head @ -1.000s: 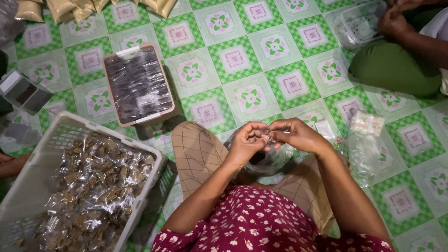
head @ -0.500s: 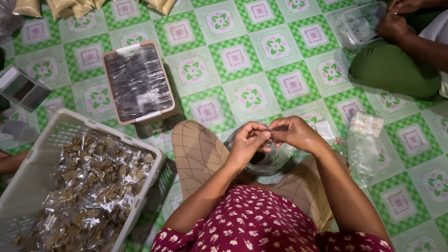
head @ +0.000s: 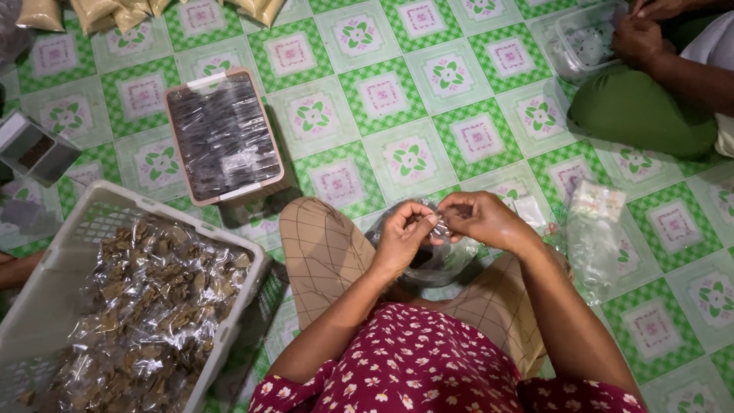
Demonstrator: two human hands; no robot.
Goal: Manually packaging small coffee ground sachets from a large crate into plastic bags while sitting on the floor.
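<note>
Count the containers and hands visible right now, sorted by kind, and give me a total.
White lattice basket of filled clear packets: 1
Pink-rimmed tray of dark packets: 1
Clear plastic tub by the other person: 1
Wearer's hands, left hand and right hand, pinching a small clear packet: 2
Other person's hands: 2
Total: 7

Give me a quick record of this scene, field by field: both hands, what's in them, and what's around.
left hand: pinching a small clear plastic packet
right hand: pinching the same packet
below the hands: clear plastic bag on the lap
left side: white plastic basket of brown-filled clear packets
ahead: pink-rimmed rectangular tray of dark packets
top right: another person's hand
</note>
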